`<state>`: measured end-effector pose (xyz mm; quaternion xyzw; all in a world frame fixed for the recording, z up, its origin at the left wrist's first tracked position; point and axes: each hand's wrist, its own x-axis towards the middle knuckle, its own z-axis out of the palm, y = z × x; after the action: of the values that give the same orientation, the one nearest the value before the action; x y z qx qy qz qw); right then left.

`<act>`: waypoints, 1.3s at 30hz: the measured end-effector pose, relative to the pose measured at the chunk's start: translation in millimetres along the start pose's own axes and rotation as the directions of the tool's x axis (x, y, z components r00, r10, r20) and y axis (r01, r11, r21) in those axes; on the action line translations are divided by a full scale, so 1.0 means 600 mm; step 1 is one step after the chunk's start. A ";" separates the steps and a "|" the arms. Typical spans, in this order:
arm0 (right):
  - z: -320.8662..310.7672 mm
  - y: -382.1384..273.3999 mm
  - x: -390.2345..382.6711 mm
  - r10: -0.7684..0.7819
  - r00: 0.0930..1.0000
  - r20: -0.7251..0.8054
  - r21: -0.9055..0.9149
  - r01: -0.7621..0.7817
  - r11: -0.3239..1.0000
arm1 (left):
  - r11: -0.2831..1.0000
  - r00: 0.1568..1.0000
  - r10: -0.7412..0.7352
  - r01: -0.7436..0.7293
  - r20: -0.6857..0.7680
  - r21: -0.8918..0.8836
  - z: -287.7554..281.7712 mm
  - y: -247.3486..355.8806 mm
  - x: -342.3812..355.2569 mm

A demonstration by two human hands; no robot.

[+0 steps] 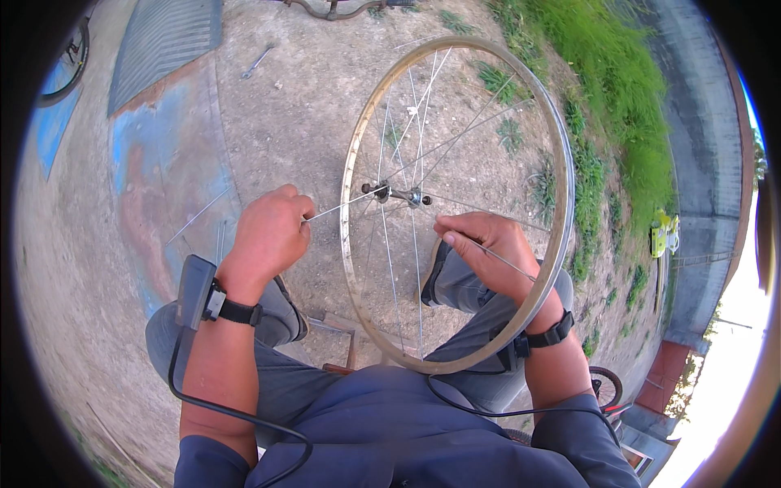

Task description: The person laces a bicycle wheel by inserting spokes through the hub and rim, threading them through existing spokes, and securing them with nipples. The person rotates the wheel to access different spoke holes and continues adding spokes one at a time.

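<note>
A bare bicycle wheel rim (565, 187) stands tilted upright before me, its lower part between my legs. Several thin spokes run from the rim to the metal hub (399, 194) in the middle. My left hand (272, 232), left of the rim, is closed on a spoke (332, 211) that reaches to the hub. My right hand (490, 244) is within the wheel's outline, right of the hub. Its thumb and fingers pinch another spoke (511, 263), which slants down toward the right side of the rim.
Loose spokes (195, 218) lie at the left near a blue-stained metal sheet (167, 122). A wrench (257, 62) rests on the dirt farther off. Handlebars (332, 11) show at the far edge, and part of a bicycle wheel (606, 386) at the lower right. Grass (610, 89) borders a wall.
</note>
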<state>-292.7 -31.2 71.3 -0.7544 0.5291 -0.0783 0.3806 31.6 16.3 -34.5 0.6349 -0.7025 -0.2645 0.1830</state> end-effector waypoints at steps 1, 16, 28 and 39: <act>0.001 -0.003 0.000 -0.005 1.000 0.004 -0.010 0.005 1.000 | 1.000 1.000 0.005 -0.005 -0.001 0.014 0.001 -0.003 0.000; 0.024 -0.047 0.019 -0.049 0.998 0.041 0.011 0.048 0.999 | 0.998 0.985 0.005 0.005 -0.173 0.059 0.023 -0.057 0.005; 0.080 -0.055 0.045 -0.227 0.971 0.075 0.243 0.203 0.948 | 0.999 0.992 0.032 -0.033 -0.119 0.001 0.075 -0.071 0.051; 0.091 0.023 0.069 0.176 0.984 0.004 0.430 -0.161 0.888 | 0.997 0.992 0.045 -0.051 -0.114 -0.051 0.082 -0.061 0.058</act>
<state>-256.8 -42.0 12.6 -0.6020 0.5691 -0.1725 0.5329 27.1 -13.3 -98.5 0.6265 -0.6987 -0.2425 0.2458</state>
